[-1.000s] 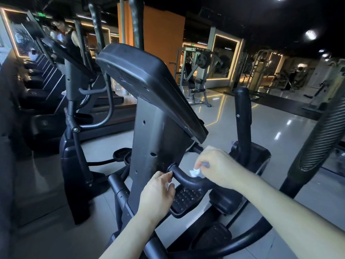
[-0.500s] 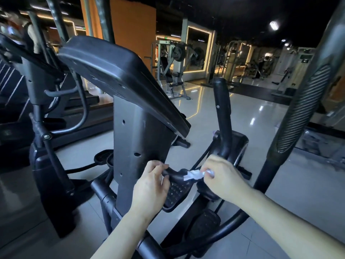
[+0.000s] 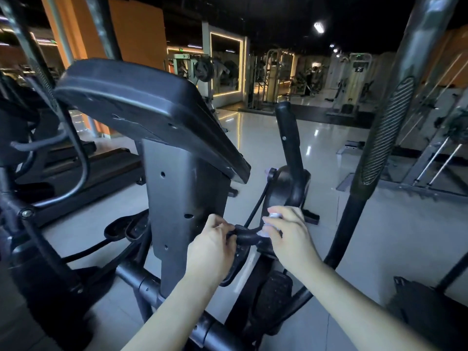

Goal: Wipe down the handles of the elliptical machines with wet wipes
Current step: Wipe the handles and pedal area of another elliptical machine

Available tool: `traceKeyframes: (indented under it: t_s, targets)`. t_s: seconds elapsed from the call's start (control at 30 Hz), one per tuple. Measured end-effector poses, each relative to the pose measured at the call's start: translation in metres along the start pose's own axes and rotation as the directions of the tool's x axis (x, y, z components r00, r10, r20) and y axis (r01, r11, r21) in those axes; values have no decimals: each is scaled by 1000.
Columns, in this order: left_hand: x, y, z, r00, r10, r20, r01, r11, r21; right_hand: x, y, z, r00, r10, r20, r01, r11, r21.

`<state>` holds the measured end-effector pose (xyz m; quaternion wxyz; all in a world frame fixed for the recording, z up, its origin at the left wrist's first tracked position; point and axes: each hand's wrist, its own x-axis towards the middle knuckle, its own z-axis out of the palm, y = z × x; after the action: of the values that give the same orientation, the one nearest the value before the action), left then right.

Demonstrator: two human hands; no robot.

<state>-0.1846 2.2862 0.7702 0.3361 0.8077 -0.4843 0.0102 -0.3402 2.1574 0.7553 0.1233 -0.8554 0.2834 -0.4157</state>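
Right hand (image 3: 291, 236) has fingers curled around a crumpled white wet wipe (image 3: 272, 225), pressing it onto the right end of the short black handle (image 3: 247, 236) that sticks out below the console. Left hand (image 3: 212, 249) grips the same handle at its left end, fingers wrapped over the top, right against the grey centre column (image 3: 184, 198). Hands are close, with only a short bare stretch of handle between them. A dark keypad-like panel (image 3: 234, 264) hangs just under the handle, partly covered by the left hand. Both forearms come in from the bottom edge, bare. The back of the black console housing (image 3: 141, 105) sits on top of the column, tilted, well above the hands. Beyond the right hand an upright black post (image 3: 288, 140) rises from a dark pivot housing (image 3: 286, 186). Far right: a long moving arm with a ribbed grip section (image 3: 390, 130), running from the top of the view down to a curved black bar. Left: another elliptical machine (image 3: 33, 153), dark, partly cut off. The floor (image 3: 342, 236) is glossy light tile with lamp reflections. Background shows weight machines (image 3: 276, 77), a mirror framed with light strips (image 3: 226, 64) and an orange wall (image 3: 136, 34); room is dim.
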Motion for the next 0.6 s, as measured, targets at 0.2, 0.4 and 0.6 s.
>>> traceKeyframes:
  t_s: [0.2, 0.4, 0.6]
  targets:
    - [4, -3, -4, 999, 25, 29, -26, 999, 25, -3, 2, 6, 924, 330, -195, -265, 917, 297]
    - [5, -5, -5, 999, 24, 40, -24, 1000, 4, -37, -37, 42, 810, 494, -316, -275, 796, 539]
    - [7, -7, -4, 999, 28, 35, -27, 1000, -11, -66, -58, 56, 854, 489, -175, -322, 763, 561]
